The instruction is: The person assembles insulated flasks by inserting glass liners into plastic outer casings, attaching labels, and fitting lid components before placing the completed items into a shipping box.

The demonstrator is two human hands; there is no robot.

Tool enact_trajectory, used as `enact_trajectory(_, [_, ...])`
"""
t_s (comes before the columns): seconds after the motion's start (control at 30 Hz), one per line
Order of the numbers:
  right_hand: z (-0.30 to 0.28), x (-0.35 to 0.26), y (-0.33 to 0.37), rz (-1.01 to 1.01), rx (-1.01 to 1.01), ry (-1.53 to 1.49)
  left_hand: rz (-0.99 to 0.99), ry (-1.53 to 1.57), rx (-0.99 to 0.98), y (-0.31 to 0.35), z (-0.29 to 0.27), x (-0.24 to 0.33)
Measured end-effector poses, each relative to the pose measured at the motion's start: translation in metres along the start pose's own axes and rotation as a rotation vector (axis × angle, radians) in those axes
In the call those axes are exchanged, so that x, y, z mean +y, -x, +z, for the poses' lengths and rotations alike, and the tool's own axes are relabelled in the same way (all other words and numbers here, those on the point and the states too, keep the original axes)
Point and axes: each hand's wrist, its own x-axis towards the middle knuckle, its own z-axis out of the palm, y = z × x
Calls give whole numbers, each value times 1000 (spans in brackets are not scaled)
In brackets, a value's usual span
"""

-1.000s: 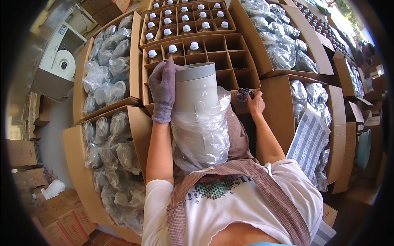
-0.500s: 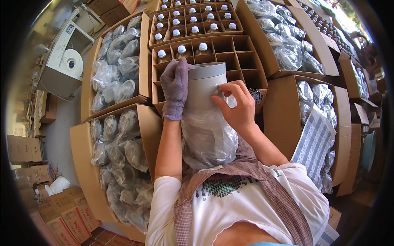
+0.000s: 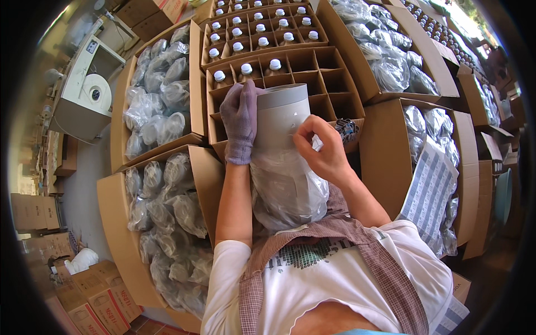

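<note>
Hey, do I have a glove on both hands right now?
No, only the left hand wears a purple glove, while the right hand is bare.

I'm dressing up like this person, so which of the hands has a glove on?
The left hand, at the rim of the gray cylinder, wears a purplish-gray glove. The right hand, across the cylinder, is bare.
</note>
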Motion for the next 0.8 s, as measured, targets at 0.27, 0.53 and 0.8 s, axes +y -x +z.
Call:
enact_trajectory(0.27, [-100, 210, 23, 221, 173, 774, 116, -2, -157, -1, -15, 7])
enact_trajectory(0.53, [-28, 101, -74, 233, -147, -718, 102, -42, -238, -2, -6, 34])
enact_trajectory(0.8, [-4, -21, -35, -397, -47, -325, -111, 1168, -307, 28, -6, 35])
